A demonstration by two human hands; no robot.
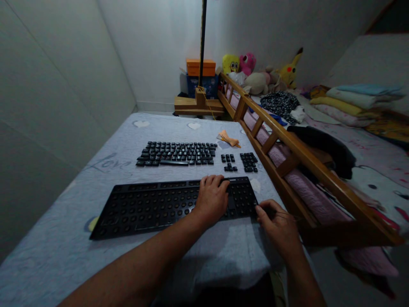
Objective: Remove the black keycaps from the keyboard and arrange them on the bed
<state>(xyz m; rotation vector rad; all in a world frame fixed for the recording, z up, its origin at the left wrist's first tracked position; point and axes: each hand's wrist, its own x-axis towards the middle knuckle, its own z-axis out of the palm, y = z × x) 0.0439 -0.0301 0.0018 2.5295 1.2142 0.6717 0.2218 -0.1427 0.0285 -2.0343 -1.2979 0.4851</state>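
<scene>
A black keyboard with its keycaps taken off lies slightly slanted on the cloth-covered surface, rows of round key positions showing. My left hand rests on it right of the middle, palm down, fingers spread toward its far edge. At the keyboard's lower right corner, my right hand is closed in a pinch on a thin wire; its tip at the keyboard is hidden by the fingers. Beyond the keyboard, loose black keycaps sit in rows, with smaller groups of keycaps to the right.
An orange cloth-like piece with a thin yellow stick lies behind the keycaps. Along the right runs a wooden bed rail, with bedding and plush toys beyond. A wooden stand with a dark pole and an orange box are at the back.
</scene>
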